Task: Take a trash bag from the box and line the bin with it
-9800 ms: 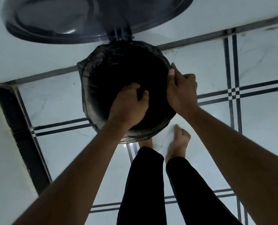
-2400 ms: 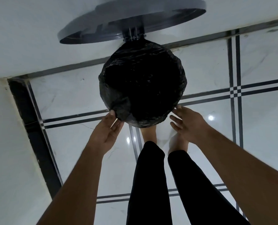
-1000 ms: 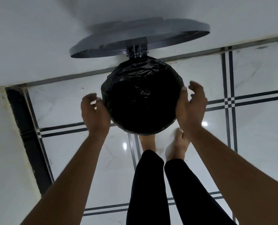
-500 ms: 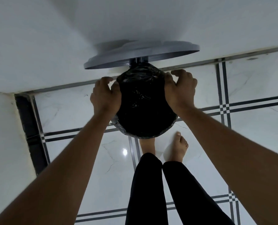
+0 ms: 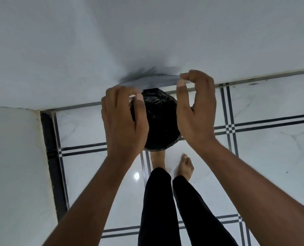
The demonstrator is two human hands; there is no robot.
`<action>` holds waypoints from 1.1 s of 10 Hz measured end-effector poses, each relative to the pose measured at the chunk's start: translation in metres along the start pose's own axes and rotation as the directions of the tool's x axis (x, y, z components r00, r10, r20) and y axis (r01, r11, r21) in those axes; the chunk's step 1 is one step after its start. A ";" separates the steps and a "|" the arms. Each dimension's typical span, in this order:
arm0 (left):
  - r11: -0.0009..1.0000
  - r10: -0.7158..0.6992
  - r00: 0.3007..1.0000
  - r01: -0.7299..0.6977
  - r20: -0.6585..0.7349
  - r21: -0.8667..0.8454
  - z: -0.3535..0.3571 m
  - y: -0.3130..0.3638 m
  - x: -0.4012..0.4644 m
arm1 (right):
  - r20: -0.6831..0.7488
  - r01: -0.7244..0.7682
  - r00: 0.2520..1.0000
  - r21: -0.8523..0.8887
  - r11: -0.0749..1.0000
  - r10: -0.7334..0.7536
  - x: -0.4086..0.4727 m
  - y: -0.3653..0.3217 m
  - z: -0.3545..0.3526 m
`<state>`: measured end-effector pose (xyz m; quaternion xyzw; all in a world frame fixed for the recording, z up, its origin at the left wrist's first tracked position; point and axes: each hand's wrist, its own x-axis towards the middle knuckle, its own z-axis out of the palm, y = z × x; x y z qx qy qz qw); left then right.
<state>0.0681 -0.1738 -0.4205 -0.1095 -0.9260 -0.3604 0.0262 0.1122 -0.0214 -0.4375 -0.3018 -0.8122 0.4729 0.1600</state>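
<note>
Bag (image 5: 159, 121) of black plastic lines the bin (image 5: 177, 138) and is folded over its rim; the bin stands on the tiled floor (image 5: 264, 153) against the wall (image 5: 147, 32), just in front of the person's bare feet. There is only the head view, which looks steeply down. The lid (image 5: 153, 81) is blurred above the bin, so its position I cannot tell exactly. The left hand (image 5: 123, 121) is over the left side of the rim with the fingers curled, and it seems to pinch the film there, but the contact is hidden behind the hand. The right hand (image 5: 196, 110) is beside the right side of the rim, fingers loosely bent and apart, with nothing in them. The box is not visible. I judge the lining almost finished. The film looks very light, soft and slippery, easy to tear, so it is best taken at the folded edge with the fingertips and pulled gently, evenly around the rim.
</note>
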 end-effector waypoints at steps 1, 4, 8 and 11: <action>0.999 0.017 1.000 -0.017 0.007 0.042 0.010 -0.002 0.022 | 0.126 -0.025 0.992 -0.048 0.999 0.031 0.014 0.003 0.007; 0.951 -0.279 0.932 0.235 0.230 0.202 0.064 -0.060 -0.015 | 0.176 -0.178 0.958 -0.249 0.952 0.225 -0.014 0.084 0.021; 0.878 -0.333 0.764 0.037 0.552 0.477 0.155 -0.160 -0.059 | 0.500 0.082 0.792 -0.657 0.750 0.351 -0.041 0.178 0.085; 0.957 -0.246 0.794 0.107 0.557 0.270 0.099 -0.114 -0.026 | 0.312 -0.233 0.897 -0.271 0.934 0.314 -0.023 0.125 0.034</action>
